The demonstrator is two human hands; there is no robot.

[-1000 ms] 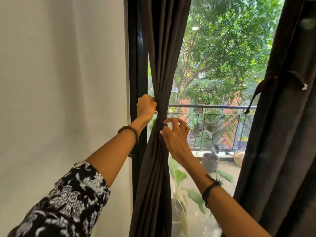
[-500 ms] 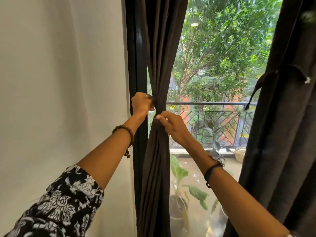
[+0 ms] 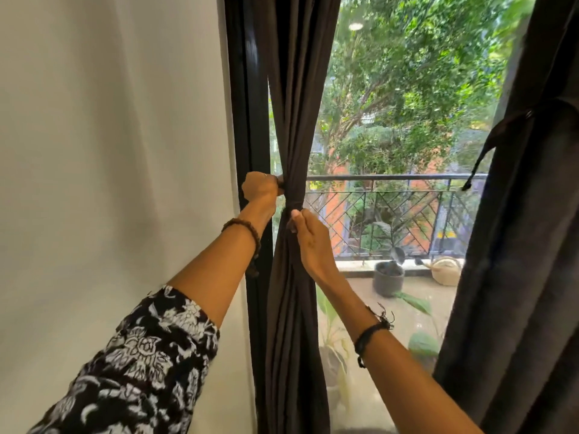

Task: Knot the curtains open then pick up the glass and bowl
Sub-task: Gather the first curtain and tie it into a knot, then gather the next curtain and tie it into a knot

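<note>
The dark left curtain (image 3: pixel 294 98) hangs gathered into a narrow bundle beside the black window frame (image 3: pixel 247 120). A thin tie cinches it at its waist (image 3: pixel 293 203). My left hand (image 3: pixel 261 187) grips the tie at the bundle's left side. Just below the waist, my right hand (image 3: pixel 308 239) pinches the fabric or tie from the right. The right curtain (image 3: pixel 529 245) hangs bunched at the frame's right edge, with a tie strap (image 3: pixel 479 158) dangling from it. No glass or bowl is in view.
A plain white wall (image 3: pixel 109 183) fills the left. Through the window are a balcony railing (image 3: pixel 391 214), a grey pot (image 3: pixel 388 277), a pale watering can (image 3: pixel 445 270), leafy plants (image 3: pixel 419 343) and trees.
Both hands have stayed at the curtain's waist. My right hand turned from spread fingers to a pinch just under the tie, and the bundle looks tighter.
</note>
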